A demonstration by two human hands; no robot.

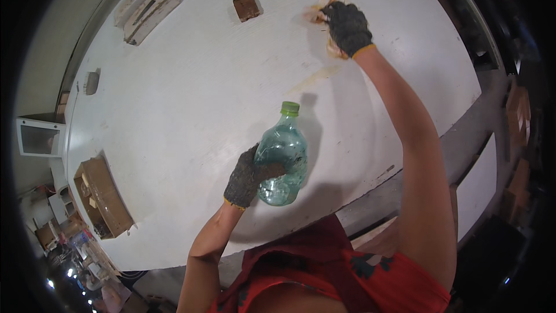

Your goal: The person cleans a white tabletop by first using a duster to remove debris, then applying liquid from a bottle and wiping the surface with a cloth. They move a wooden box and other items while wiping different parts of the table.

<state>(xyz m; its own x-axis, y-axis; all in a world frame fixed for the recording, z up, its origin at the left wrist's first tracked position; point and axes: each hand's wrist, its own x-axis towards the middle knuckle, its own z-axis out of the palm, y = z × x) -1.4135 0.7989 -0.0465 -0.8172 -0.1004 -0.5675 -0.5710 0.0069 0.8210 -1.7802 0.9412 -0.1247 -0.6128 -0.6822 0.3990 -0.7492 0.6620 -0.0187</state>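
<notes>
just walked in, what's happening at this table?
A person in dark work gloves stands at a white table. The left hand grips a green-capped plastic bottle near its base. The right hand is stretched far across, pressing a tan cloth on the tabletop. A small brown block lies beyond.

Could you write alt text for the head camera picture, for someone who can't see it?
A gloved left hand grips a green-capped clear plastic bottle above a white table, while the gloved right hand presses a pale cloth on the tabletop farther away. A small brown block lies nearby.
</notes>
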